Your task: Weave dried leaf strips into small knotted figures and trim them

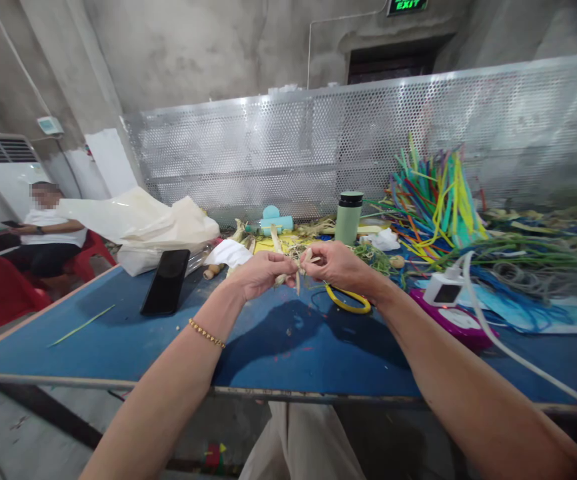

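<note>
Above the middle of the blue table, my left hand and my right hand meet with fingertips nearly touching. Both are closed in a pinch on a pale dried plant strip, perhaps husk, whose ends stick out between the fingers. Its exact shape is partly hidden by my fingers. Just below my right hand lies a yellow-handled tool, probably scissors, its blades hard to see. A crumpled white tissue and small round brown pieces are left of my left hand.
A black phone, green bottle and pale plastic bag stand around the blue table. Colourful strips heap at right, near a charger with a white cable on a magenta power strip. A person sits far left.
</note>
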`<act>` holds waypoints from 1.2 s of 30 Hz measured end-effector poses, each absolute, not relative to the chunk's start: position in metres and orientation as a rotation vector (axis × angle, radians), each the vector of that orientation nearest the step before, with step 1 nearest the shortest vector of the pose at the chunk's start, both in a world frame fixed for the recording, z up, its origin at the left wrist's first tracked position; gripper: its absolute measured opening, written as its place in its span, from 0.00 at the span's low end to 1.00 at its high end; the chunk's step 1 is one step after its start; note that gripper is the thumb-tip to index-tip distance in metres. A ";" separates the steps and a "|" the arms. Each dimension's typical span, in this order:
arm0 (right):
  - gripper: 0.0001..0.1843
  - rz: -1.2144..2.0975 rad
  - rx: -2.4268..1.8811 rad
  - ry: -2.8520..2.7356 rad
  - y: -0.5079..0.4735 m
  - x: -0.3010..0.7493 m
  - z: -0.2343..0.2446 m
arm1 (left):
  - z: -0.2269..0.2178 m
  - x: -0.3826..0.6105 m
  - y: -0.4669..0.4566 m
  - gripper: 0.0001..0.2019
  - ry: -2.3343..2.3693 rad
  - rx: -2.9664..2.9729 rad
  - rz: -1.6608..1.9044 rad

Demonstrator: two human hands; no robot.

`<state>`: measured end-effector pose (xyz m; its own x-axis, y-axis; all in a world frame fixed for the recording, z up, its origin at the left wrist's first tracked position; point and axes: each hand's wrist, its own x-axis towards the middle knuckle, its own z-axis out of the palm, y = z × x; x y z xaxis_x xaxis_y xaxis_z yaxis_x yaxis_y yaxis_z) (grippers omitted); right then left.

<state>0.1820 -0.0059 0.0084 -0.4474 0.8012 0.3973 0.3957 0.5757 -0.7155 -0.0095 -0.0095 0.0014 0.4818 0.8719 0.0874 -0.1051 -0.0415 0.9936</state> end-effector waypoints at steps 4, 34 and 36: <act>0.07 0.672 -0.942 -2.062 -0.008 0.181 0.010 | 0.000 -0.008 -0.009 0.09 0.723 1.365 0.940; 0.05 0.204 -0.962 -2.144 -0.006 0.182 0.010 | -0.005 -0.006 0.001 0.03 0.870 1.259 1.210; 0.04 0.110 -0.933 -2.181 -0.005 0.182 0.009 | -0.006 -0.005 0.002 0.03 0.885 1.239 1.227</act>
<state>0.1823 -0.0048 0.0088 -0.4543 0.6529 0.6061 0.5886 0.7307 -0.3460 -0.0052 0.0021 -0.0059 0.1766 0.9760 0.1273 -0.1877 -0.0936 0.9778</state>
